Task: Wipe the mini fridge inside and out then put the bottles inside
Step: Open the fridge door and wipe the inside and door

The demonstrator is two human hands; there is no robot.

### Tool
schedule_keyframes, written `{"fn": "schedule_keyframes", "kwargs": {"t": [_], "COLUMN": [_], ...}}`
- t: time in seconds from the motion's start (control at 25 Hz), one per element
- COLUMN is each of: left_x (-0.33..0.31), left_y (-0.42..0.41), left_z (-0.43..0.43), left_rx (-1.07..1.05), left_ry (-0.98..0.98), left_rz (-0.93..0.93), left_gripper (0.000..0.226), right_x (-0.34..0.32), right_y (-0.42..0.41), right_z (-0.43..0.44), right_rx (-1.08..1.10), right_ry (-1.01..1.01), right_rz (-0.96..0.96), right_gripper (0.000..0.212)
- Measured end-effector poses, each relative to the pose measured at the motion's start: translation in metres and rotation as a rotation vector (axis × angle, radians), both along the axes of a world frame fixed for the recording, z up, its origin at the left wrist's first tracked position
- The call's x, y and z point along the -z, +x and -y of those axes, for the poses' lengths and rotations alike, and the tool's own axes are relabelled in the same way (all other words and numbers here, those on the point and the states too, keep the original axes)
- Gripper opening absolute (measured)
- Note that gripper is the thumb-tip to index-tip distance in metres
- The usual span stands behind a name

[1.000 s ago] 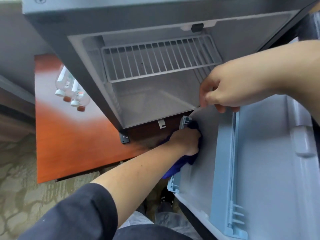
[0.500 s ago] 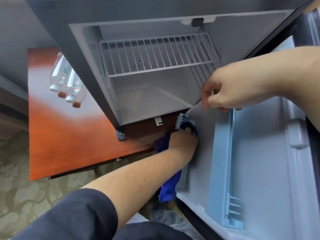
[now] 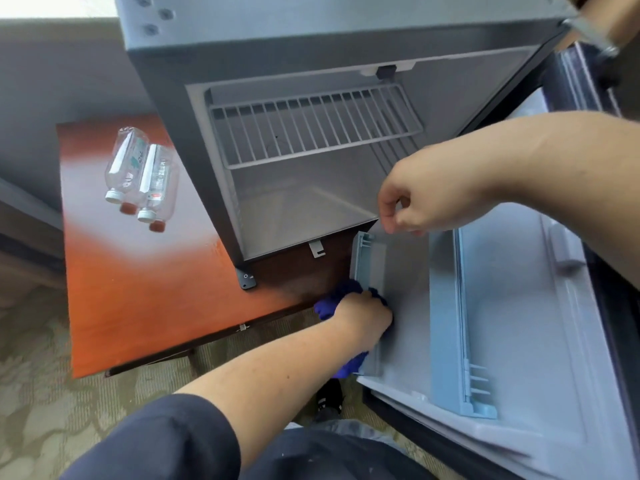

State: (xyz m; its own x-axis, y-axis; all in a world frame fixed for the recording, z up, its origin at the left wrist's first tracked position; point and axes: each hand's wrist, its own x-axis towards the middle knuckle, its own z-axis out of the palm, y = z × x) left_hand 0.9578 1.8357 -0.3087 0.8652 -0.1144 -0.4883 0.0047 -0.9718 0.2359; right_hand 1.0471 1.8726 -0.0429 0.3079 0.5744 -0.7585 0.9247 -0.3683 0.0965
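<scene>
Currently wiping: left hand (image 3: 363, 315) clenches cloth (image 3: 329, 301) against door (image 3: 512, 306) liner. Right hand (image 3: 426, 202) fingers curled at door edge, grip unclear. Bottles (image 3: 142, 174) lie on counter (image 3: 138, 289), left; loading pending.

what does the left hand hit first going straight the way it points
Probably the door's grey inner panel, just past the left hand and its cloth; then the blue shelf rail. Depth unclear.
</scene>
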Motion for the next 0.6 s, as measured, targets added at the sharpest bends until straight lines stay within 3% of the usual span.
{"fn": "schedule_keyframes", "kwargs": {"t": [0.08,0.2,0.4,0.52,0.6], "left_x": [0.005,0.000,-0.019,-0.048,-0.057], "left_y": [-0.016,-0.028,-0.010,0.029,0.048], "left_z": [0.003,0.000,-0.029,-0.045,-0.043], "left_rx": [0.075,0.009,-0.607,-0.993,-1.193], "left_ry": [-0.052,-0.194,-0.745,-1.327,-1.552], "left_rz": [0.008,-0.005,0.223,0.228,0.181], "left_gripper": [0.035,0.032,0.064,0.058,0.052], "right_x": [0.001,0.008,0.009,0.005,0.003], "right_y": [-0.002,-0.001,0.006,0.012,0.014], "right_z": [-0.003,-0.002,0.004,0.009,0.010], "right_rx": [0.029,0.072,0.172,0.229,0.264], "right_ry": [0.070,0.140,0.286,0.362,0.403], "right_rz": [-0.016,-0.026,-0.042,-0.062,-0.072], "right_gripper": [0.025,0.026,0.026,0.027,0.027]}}
